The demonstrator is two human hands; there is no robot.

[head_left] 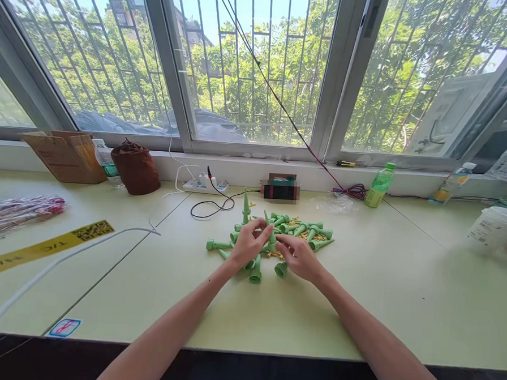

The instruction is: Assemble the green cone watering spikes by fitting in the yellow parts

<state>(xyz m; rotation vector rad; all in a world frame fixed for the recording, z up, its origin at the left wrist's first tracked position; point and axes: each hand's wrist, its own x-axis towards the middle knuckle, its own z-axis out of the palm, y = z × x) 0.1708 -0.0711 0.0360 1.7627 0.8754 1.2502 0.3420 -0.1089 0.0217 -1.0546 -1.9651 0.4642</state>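
Note:
A heap of green plastic cone spikes (302,229) lies on the pale green table (358,309), mixed with small yellow pieces (308,236). One spike (246,208) stands upright at the back of the heap. My left hand (247,245) is closed on a green spike (270,231), pinching it between thumb and fingers over the pile. My right hand (300,256) is beside it, fingers curled and pinched on the pile, touching green spikes; what they hold is hidden.
On the sill side stand a power strip (206,184) with a black cable, a brown bag (135,168), a cardboard box (64,154), a green bottle (380,186) and other bottles. A white cable (63,259) and yellow tape (42,250) lie left. A white tub (495,228) stands right.

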